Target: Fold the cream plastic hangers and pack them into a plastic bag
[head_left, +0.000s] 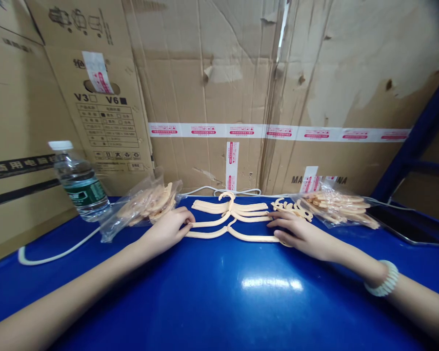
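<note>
Cream-coloured clothes hanger pieces lie on the blue table (205, 292), one hanger (227, 195) with its hook pointing away from me. Nearest me is a hanger arm piece (252, 238), its curved halves meeting at the middle. My left hand (170, 228) is closed at the left ends of the near hanger arms, its fingertips pinching there. Over their right ends lies my right hand (303, 234), fingers stretched and apart, touching the pieces. Behind the right fingers sits a small pile of loose hooks (292, 208).
A clear bag of hanger parts (149, 200) lies at left, another bag (336, 204) at right. Beyond it is a dark phone (402, 226). A water bottle (82, 185) stands far left. White cable (58, 256) runs along the table; cardboard (205, 161) walls the back.
</note>
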A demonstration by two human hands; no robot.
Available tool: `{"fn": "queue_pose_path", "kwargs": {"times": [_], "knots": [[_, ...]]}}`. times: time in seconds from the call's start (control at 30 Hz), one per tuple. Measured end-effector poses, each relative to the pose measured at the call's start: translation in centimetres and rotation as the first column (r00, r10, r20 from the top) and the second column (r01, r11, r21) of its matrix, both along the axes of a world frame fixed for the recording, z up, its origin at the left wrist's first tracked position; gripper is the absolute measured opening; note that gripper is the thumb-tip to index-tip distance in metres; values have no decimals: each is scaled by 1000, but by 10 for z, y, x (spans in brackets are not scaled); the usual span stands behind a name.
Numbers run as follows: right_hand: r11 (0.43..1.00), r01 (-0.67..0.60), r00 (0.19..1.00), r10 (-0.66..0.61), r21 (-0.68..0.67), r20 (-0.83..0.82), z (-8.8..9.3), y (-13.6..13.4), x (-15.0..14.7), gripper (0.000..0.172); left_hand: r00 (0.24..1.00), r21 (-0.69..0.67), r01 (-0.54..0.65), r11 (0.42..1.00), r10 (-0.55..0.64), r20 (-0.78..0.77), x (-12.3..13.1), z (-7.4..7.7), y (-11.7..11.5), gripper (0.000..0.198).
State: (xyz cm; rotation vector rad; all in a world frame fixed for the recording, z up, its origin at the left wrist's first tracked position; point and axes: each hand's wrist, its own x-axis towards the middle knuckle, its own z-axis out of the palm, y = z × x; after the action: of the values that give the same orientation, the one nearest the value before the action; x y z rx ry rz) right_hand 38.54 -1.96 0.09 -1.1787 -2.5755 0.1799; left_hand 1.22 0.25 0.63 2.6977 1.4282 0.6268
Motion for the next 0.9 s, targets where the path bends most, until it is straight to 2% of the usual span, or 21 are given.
{"fn": "queue_pose_path", "kwargs": {"times": [0.23,0.4,0.5,0.6,0.7,0.73,0.8,0.9], "knots": [[1000,-11,999,11,-7,-49,2,-1,-1,40,999,-4,-2,1000,3,32,1,-2,0,17],[1000,-26,996,26,-1,-84,1,-1,-2,36,996,11,-3,1000,2,86,4,4,-7,19],[999,-46,992,47,12,-117,5,-1,1,35,979,37,-30,999,22,202,6,9,-15,20],[998,-50,973,55,28,-225,18,-3,9,33,927,-6,-45,999,44,372,7,7,-24,20],[999,47,932,-37,19,-359,32,-2,22,34,861,-85,-24,996,64,505,8,-3,-30,18],[995,94,924,-73,37,-375,36,-1,27,34,839,-111,-9,994,68,540,8,-6,-31,18],[972,173,939,-115,157,-324,38,4,36,32,795,-155,24,988,75,602,10,-12,-32,17],[919,165,985,-136,358,-106,33,13,47,27,735,-199,55,978,95,672,12,-16,-32,16]]}}
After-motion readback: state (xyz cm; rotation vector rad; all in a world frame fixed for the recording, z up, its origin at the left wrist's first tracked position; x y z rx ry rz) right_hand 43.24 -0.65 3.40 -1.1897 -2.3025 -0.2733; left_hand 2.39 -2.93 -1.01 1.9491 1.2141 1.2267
